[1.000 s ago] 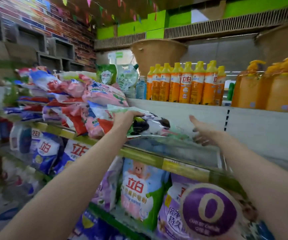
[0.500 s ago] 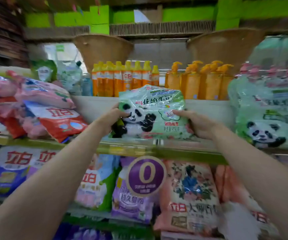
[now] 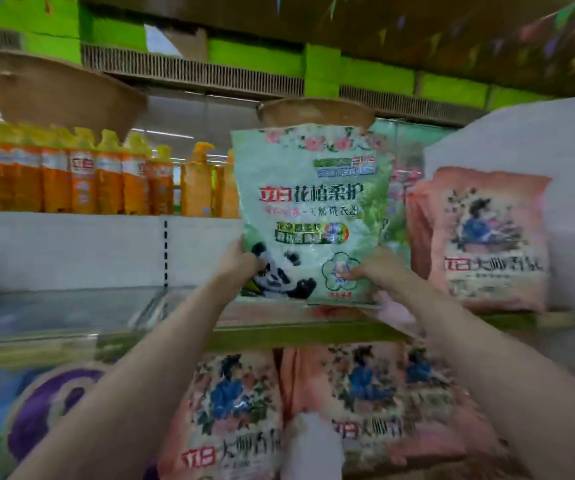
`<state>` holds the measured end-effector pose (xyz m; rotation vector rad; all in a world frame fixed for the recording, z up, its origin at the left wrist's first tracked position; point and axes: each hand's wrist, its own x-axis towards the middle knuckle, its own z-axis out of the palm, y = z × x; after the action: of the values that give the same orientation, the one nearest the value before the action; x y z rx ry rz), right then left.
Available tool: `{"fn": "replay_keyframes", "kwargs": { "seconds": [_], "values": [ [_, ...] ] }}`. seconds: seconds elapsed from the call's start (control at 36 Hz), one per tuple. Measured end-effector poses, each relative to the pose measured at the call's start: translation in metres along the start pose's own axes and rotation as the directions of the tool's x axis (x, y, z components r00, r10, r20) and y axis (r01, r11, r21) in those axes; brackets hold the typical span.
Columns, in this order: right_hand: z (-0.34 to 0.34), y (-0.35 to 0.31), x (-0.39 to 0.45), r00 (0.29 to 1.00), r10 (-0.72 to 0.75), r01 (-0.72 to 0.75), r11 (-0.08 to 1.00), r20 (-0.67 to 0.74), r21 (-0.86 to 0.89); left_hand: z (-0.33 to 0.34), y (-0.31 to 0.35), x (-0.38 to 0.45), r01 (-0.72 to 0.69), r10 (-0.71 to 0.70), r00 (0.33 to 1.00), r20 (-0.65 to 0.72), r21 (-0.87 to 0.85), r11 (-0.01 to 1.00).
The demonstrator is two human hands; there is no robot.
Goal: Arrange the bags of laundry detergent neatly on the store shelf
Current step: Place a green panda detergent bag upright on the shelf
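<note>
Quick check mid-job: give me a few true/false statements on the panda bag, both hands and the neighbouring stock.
1. The green panda bag is held upright, print facing the camera. True.
2. Only the left hand holds it. False: the right hand grips its other lower corner too.
3. A pink bag stands to its right on the same shelf. True.
4. Blue bottles line the upper shelf at left. False: the orange bottles have yellow caps.
</note>
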<state>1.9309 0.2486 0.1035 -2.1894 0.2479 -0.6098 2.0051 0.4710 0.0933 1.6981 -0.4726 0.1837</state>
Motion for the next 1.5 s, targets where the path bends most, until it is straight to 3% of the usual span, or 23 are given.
{"fn": "replay_keyframes", "kwargs": {
  "seconds": [0.17,0.33,0.56,0.69,0.83,1.0,1.19,1.28,1.36,1.5],
  "values": [
    [-0.04,0.039,0.021,1.0,0.021,-0.021,0.998,0.0,0.058,0.059,-0.007,0.011,0.017,-0.017,1.0,0.022,0.022,1.0],
    [-0.069,0.049,0.042,0.997,-0.002,-0.012,0.981,0.072,0.194,0.075,0.014,0.018,-0.079,0.08,0.995,0.052,-0.016,0.997],
    [-0.079,0.03,0.061,0.982,-0.112,0.159,0.926,-0.151,0.342,0.078,0.052,0.028,-0.234,0.233,0.963,-0.134,0.007,0.972],
    [-0.08,0.042,0.06,0.982,-0.127,0.163,0.944,-0.141,0.288,0.082,0.056,0.025,-0.216,0.23,0.964,-0.131,0.108,0.97],
    [-0.069,0.059,0.041,0.997,-0.067,0.075,0.961,-0.039,0.266,0.089,0.035,0.021,-0.113,0.132,0.989,-0.07,0.223,0.968],
    [-0.051,0.083,0.039,0.998,-0.035,0.033,0.999,0.052,0.039,0.089,0.006,0.013,0.033,-0.025,0.999,-0.03,0.319,0.947],
    [-0.041,0.091,0.03,0.994,-0.078,0.07,0.992,0.082,0.102,0.094,-0.007,0.004,0.035,-0.004,0.996,-0.086,0.364,0.931],
    [-0.034,0.093,0.026,0.998,-0.042,0.033,0.985,0.051,0.168,0.097,-0.006,0.001,0.037,0.002,0.995,-0.097,0.4,0.916],
    [-0.029,0.091,0.026,1.0,0.012,-0.011,0.995,-0.007,0.1,0.099,-0.006,0.0,0.04,0.006,0.995,-0.1,0.449,0.893],
    [-0.018,0.092,0.015,0.989,-0.065,0.069,0.997,-0.13,0.027,0.101,-0.006,0.002,0.071,-0.017,0.993,-0.115,0.485,0.872]
  ]
}}
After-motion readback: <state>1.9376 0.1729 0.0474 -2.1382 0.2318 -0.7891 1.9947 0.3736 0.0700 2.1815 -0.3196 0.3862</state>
